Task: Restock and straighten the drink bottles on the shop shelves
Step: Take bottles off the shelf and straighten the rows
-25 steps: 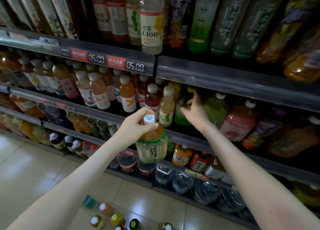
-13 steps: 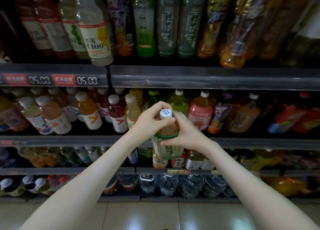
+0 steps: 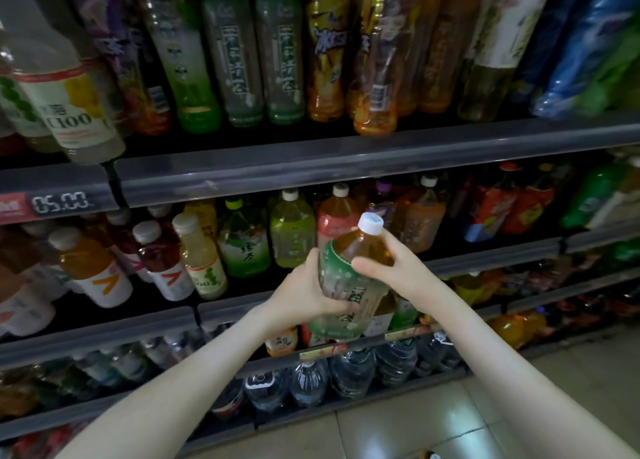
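Observation:
A green-labelled tea bottle [image 3: 349,285] with a white cap and amber drink is held tilted in front of the middle shelf [image 3: 485,261]. My left hand [image 3: 304,292] grips its lower body from the left. My right hand [image 3: 391,268] holds its shoulder below the cap from the right. Behind it on the middle shelf stand green tea bottles [image 3: 292,237] and a pink-labelled bottle [image 3: 334,216].
The top shelf [image 3: 346,161] carries tall green, yellow and orange bottles. Orange and red juice bottles [image 3: 93,271] stand at the left of the middle shelf. Large water bottles [image 3: 349,372] fill the bottom shelf. Tiled floor [image 3: 415,424] lies below.
My left hand has slid from the cap down to the bottle's lower body. The bottle has tilted to the right and risen a little. My view has shifted right.

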`<act>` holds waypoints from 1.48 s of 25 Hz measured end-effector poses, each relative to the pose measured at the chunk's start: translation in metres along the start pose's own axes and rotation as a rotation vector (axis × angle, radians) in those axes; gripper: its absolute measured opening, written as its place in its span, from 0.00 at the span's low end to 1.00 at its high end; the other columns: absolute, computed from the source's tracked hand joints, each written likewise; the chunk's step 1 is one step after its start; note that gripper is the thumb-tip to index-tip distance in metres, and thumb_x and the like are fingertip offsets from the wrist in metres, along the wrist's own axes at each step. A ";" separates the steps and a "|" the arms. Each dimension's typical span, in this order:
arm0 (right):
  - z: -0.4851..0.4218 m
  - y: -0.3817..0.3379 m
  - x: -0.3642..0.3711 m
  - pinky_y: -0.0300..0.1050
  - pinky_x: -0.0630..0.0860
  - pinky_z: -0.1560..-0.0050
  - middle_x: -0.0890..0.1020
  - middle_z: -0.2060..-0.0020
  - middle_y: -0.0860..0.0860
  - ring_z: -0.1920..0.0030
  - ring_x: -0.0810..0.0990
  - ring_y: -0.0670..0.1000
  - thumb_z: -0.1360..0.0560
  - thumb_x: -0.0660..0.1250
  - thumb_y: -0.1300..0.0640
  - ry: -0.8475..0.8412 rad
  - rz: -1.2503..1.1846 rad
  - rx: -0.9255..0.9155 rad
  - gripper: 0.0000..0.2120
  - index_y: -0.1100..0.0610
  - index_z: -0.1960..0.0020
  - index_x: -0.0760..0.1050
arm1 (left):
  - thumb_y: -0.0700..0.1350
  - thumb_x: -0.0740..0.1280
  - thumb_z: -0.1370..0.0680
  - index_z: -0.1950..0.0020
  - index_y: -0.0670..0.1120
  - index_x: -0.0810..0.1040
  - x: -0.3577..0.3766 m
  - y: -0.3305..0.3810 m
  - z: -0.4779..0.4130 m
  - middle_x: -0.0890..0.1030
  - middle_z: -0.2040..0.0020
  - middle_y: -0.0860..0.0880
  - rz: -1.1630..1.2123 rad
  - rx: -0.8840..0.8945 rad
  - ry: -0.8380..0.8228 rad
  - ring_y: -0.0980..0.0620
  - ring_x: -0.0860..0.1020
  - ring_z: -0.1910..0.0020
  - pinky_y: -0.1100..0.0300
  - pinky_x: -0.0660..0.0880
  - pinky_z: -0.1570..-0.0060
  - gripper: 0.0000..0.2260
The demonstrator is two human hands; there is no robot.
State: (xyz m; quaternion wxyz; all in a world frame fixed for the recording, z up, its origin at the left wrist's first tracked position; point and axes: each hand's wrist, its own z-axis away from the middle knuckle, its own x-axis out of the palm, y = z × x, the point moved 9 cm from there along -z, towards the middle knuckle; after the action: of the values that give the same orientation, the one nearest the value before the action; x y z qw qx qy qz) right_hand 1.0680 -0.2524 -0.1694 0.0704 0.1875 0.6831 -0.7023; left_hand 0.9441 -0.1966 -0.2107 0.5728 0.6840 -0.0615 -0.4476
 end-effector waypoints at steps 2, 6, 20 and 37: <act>0.001 0.000 -0.035 0.44 0.68 0.38 0.70 0.49 0.43 0.42 0.71 0.46 0.28 0.69 0.45 0.146 0.134 -0.016 0.19 0.51 0.41 0.71 | 0.57 0.79 0.40 0.39 0.54 0.63 0.016 0.012 -0.012 0.79 0.48 0.57 -0.071 0.009 0.006 0.61 0.78 0.51 0.60 0.77 0.49 0.36; 0.007 0.014 -0.094 0.40 0.67 0.61 0.76 0.64 0.48 0.64 0.73 0.46 0.27 0.69 0.43 0.244 0.201 0.005 0.15 0.53 0.56 0.68 | 0.60 0.78 0.40 0.39 0.55 0.61 0.058 0.036 -0.046 0.76 0.44 0.56 -0.167 0.024 -0.012 0.57 0.77 0.47 0.57 0.76 0.47 0.37; -0.005 0.087 -0.282 0.42 0.66 0.60 0.75 0.63 0.44 0.63 0.74 0.47 0.22 0.64 0.49 0.814 0.290 -0.050 0.10 0.55 0.49 0.68 | 0.48 0.56 0.19 0.23 0.61 0.50 0.147 0.095 -0.212 0.41 0.23 0.37 -0.576 0.056 0.123 0.34 0.47 0.25 0.44 0.56 0.28 0.27; -0.133 0.131 -0.261 0.52 0.67 0.40 0.68 0.35 0.60 0.36 0.67 0.60 0.24 0.64 0.45 0.481 0.829 0.017 0.32 0.58 0.27 0.58 | 0.35 0.63 0.22 0.25 0.61 0.55 0.137 0.081 -0.229 0.47 0.25 0.38 -0.835 0.154 0.184 0.35 0.56 0.27 0.50 0.69 0.35 0.34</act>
State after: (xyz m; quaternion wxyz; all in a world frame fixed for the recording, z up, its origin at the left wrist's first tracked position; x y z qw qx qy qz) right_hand 1.3768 -0.1699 -0.1971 0.1828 0.6020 0.5419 -0.5573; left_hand 1.2162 -0.1384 -0.2299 0.2931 0.7278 0.2385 -0.5723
